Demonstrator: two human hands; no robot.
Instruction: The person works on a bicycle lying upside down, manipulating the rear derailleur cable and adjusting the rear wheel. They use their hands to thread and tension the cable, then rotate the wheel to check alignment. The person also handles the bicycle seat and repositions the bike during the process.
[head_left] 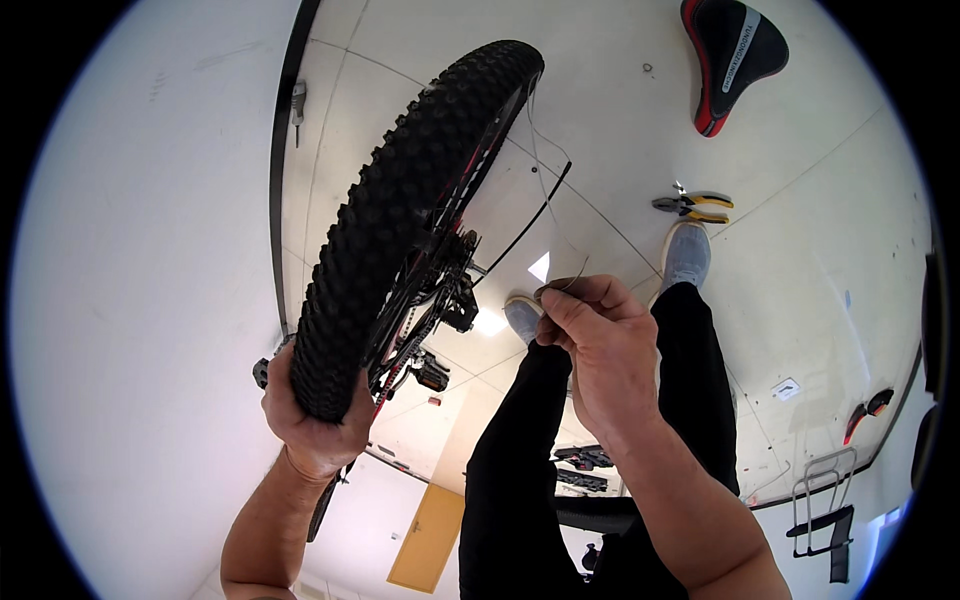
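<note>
My left hand [312, 425] is closed around the lower end of a knobby black bicycle tire [390, 200], its thumb and fingers on either side. My right hand [598, 350] is to the right of the wheel, pinching a thin wire [576, 268] between thumb and finger. A loose silver cable [545, 180] dangles from the wheel's far end. A stiff black cable housing [530, 218] runs out from the dark gear mechanism [460, 300] beside the tire. A pedal [432, 374] shows below that mechanism.
A black and red saddle [725, 60] and yellow-handled pliers [700, 208] lie on the tiled floor [800, 250] ahead. A tool [298, 105] lies by the white wall [140, 280] at left. My legs and shoes [686, 250] are below; a metal rack [820, 510] is at lower right.
</note>
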